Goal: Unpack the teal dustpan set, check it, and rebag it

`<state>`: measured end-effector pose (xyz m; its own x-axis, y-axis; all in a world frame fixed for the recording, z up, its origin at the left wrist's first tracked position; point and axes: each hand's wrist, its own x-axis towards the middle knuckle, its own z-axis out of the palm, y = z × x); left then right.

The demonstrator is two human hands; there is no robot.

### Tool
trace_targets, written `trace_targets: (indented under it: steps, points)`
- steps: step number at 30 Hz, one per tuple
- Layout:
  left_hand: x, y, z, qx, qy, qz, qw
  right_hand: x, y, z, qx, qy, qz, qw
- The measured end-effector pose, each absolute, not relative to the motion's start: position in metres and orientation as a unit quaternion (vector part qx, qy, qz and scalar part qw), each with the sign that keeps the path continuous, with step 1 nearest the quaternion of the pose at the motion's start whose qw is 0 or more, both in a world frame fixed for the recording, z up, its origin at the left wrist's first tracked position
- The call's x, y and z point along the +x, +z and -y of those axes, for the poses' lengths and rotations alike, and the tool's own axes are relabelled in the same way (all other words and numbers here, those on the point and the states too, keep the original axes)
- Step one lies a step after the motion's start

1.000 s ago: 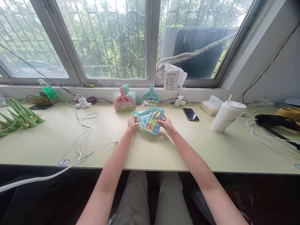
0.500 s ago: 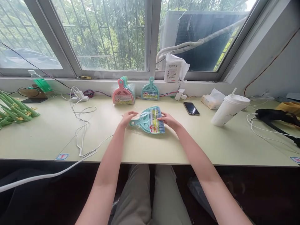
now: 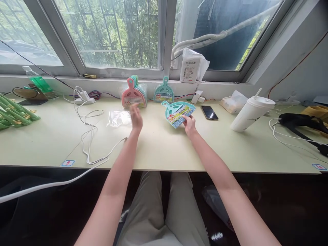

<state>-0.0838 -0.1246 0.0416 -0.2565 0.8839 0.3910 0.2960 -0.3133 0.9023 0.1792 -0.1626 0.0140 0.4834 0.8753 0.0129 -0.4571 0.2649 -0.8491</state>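
Our right hand (image 3: 190, 122) pinches the teal plastic dustpan-and-brush set (image 3: 178, 112) by one corner, so it may slip; our left hand (image 3: 136, 118), spread, hovers beside the clear plastic bag (image 3: 119, 118).

Both arms reach forward, left grip (image 3: 136, 118) spread and blurred, right grip (image 3: 190, 122) pinched closed.

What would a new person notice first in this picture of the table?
Probably the teal dustpan set, held up over the middle of the table by the right hand. The left hand hovers open beside a clear plastic bag, and a pink-fronted stack of dustpans leans against the windowsill behind.
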Motion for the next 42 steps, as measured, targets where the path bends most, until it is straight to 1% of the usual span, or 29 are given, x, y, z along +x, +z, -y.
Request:
trace_targets:
  steps: [2,3,5,6,9,14,20,21,23,25,28,30,32,34,35,37,39,40,42]
  points:
    - [-0.057,0.031,0.123,0.578,0.476,-0.46,0.476,0.169,0.015,0.164,-0.407,0.451,0.269,0.747]
    - [-0.046,0.026,0.123,0.575,0.423,-0.425,0.557,0.164,0.016,0.165,-0.406,0.462,0.282,0.737]
    - [-0.034,0.018,0.124,0.559,0.409,-0.385,0.61,0.155,0.018,0.166,-0.413,0.485,0.312,0.705]
    - [-0.032,0.016,0.124,0.551,0.421,-0.383,0.61,0.151,0.019,0.167,-0.421,0.495,0.327,0.686]
    - [-0.041,0.019,0.125,0.538,0.471,-0.409,0.567,0.144,0.022,0.171,-0.457,0.517,0.372,0.621]
    - [-0.058,0.028,0.123,0.516,0.534,-0.454,0.493,0.14,0.029,0.179,-0.521,0.553,0.447,0.471]
    - [-0.062,0.024,0.117,0.536,0.568,-0.451,0.433,0.15,0.031,0.179,-0.541,0.552,0.497,0.393]
    - [-0.063,0.023,0.115,0.535,0.57,-0.457,0.425,0.153,0.03,0.178,-0.541,0.55,0.503,0.39]
    - [-0.065,0.021,0.112,0.528,0.569,-0.475,0.414,0.159,0.03,0.176,-0.544,0.536,0.5,0.409]
    - [-0.068,0.02,0.108,0.52,0.567,-0.495,0.404,0.168,0.029,0.173,-0.553,0.507,0.473,0.462]
    - [-0.07,0.018,0.103,0.51,0.57,-0.518,0.382,0.187,0.029,0.167,-0.582,0.447,0.384,0.56]
    - [-0.07,0.016,0.1,0.508,0.568,-0.531,0.37,0.199,0.028,0.164,-0.616,0.393,0.334,0.595]
    - [-0.07,0.014,0.099,0.512,0.558,-0.543,0.363,0.204,0.026,0.163,-0.649,0.307,0.363,0.594]
    - [-0.07,0.012,0.098,0.518,0.549,-0.551,0.356,0.198,0.022,0.163,-0.649,0.222,0.48,0.547]
    - [-0.069,0.011,0.097,0.521,0.547,-0.553,0.352,0.191,0.02,0.164,-0.636,0.193,0.554,0.501]
    - [-0.069,0.01,0.097,0.526,0.547,-0.555,0.341,0.175,0.014,0.165,-0.607,0.176,0.673,0.384]
    - [-0.07,0.01,0.097,0.528,0.548,-0.56,0.327,0.165,0.008,0.165,-0.603,0.174,0.723,0.289]
    - [-0.071,0.011,0.098,0.527,0.549,-0.565,0.319,0.166,0.005,0.165,-0.616,0.164,0.723,0.267]
    - [-0.072,0.012,0.099,0.524,0.549,-0.574,0.307,0.181,0.001,0.163,-0.664,0.115,0.688,0.269]
